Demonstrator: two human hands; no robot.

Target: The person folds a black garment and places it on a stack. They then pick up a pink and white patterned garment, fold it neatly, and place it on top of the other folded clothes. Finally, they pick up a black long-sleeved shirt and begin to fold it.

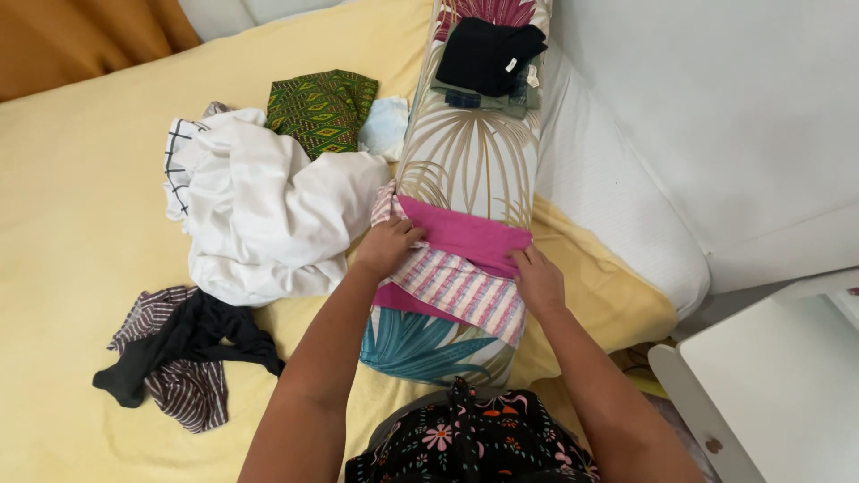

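A long bolster pillow with a palm-leaf print lies on the yellow bed sheet. Across its near part lies a pink garment with a pink-and-white striped part. My left hand presses the garment's left edge, fingers curled on the cloth. My right hand holds down its right edge. At the pillow's far end sits a small stack of folded dark clothes.
A pile of white cloth lies left of the pillow, with a green patterned cloth behind it. A black and striped garment lies at the near left. A white pillow and white furniture stand to the right.
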